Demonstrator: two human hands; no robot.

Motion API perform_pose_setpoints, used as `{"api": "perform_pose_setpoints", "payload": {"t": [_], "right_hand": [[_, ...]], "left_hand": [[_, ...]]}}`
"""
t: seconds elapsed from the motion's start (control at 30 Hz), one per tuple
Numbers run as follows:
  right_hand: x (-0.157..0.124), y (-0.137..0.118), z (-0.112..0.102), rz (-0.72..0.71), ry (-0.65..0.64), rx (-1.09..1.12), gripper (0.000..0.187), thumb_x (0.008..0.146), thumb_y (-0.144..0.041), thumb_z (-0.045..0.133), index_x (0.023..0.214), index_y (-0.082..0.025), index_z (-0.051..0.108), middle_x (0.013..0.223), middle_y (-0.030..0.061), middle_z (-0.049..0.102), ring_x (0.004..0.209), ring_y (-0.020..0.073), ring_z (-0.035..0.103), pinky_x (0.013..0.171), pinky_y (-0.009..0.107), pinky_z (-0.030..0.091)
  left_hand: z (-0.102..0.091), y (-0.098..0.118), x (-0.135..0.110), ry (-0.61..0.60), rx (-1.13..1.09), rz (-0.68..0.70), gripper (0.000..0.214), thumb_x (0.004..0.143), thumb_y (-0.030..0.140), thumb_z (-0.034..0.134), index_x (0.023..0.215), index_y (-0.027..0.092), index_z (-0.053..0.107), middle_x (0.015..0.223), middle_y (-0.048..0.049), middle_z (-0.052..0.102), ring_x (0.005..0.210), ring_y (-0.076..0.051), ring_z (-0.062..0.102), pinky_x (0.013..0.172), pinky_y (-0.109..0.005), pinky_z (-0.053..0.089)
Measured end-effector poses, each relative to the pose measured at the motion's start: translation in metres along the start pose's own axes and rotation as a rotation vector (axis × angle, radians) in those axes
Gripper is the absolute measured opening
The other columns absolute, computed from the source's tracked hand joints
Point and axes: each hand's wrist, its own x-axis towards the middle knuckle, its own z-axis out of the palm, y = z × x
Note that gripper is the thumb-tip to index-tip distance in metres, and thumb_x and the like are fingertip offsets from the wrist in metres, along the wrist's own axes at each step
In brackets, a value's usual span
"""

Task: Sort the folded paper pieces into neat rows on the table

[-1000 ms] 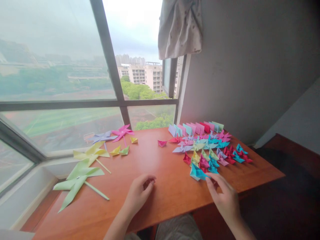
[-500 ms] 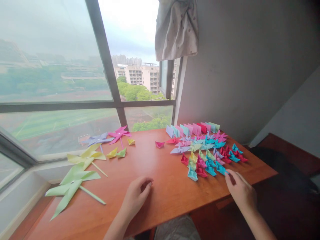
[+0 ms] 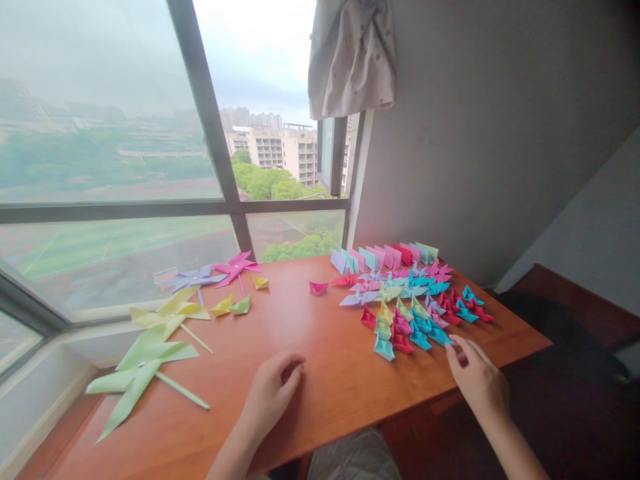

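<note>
Right hand (image 3: 479,383): thumb and forefinger pinched at the tip of the end boat (image 3: 440,335), which sits on the counter (image 3: 335,373) just left of and beyond them.
Left hand (image 3: 273,383): fingers loosely curled, nothing seen in them; the green pinwheel (image 3: 141,365) lies well to their left.
Front row: a blue boat (image 3: 421,339), a crimson boat (image 3: 402,343) and a pale-blue boat (image 3: 384,347) run leftward from the right fingers, past the end boat.
Pinch: probably best kept light and at the very tip, as folded paper would likely crease under pressure.
Letting go: parting thumb and forefinger evenly, then drawing straight back, should avoid tipping the boat or knocking its neighbours.
</note>
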Motion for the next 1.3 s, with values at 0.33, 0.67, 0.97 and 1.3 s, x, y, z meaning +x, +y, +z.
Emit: {"api": "perform_pose_setpoints", "payload": {"t": [0.33, 0.67, 0.97, 1.3], "right_hand": [[-0.005, -0.11, -0.015, -0.247, -0.049, 0.444, 0.023, 0.095, -0.029, 0.048, 0.105, -0.019, 0.066, 0.094, 0.0088, 0.07, 0.079, 0.0181, 0.065, 0.073, 0.028, 0.05], [-0.024, -0.216, 0.01, -0.357, -0.423, 0.684, 0.022, 0.092, -0.016, 0.047, 0.105, -0.021, 0.064, 0.084, 0.0029, 0.066, 0.071, 0.015, 0.063, 0.067, 0.025, 0.047], [-0.025, -0.209, 0.027, -0.213, -0.484, 0.802, 0.023, 0.089, -0.017, 0.048, 0.101, -0.02, 0.068, 0.089, 0.0047, 0.07, 0.074, 0.0161, 0.065, 0.071, 0.026, 0.051], [-0.02, -0.21, 0.025, -0.162, -0.517, 0.859, 0.024, 0.088, -0.019, 0.048, 0.097, -0.019, 0.07, 0.09, 0.0065, 0.072, 0.078, 0.0183, 0.068, 0.07, 0.028, 0.054]], "left_hand": [[-0.001, 0.008, 0.008, 0.004, -0.033, -0.02, 0.022, 0.086, 0.025, 0.052, 0.091, 0.018, 0.071, 0.08, -0.0053, 0.073, 0.07, -0.019, 0.065, 0.065, -0.028, 0.051], [-0.005, 0.003, 0.069, 0.12, -0.021, -0.025, 0.02, 0.086, 0.024, 0.052, 0.094, 0.019, 0.07, 0.088, -0.0046, 0.073, 0.072, -0.016, 0.066, 0.066, -0.027, 0.053], [0.013, -0.005, 0.144, 0.198, 0.031, -0.069, 0.032, 0.094, 0.033, 0.058, 0.122, 0.017, 0.057, 0.122, -0.009, 0.06, 0.102, -0.021, 0.063, 0.086, -0.042, 0.055], [0.026, -0.011, 0.173, 0.198, 0.083, -0.034, 0.031, 0.094, 0.033, 0.058, 0.12, 0.017, 0.058, 0.12, -0.0086, 0.062, 0.099, -0.02, 0.064, 0.084, -0.041, 0.055]]}}
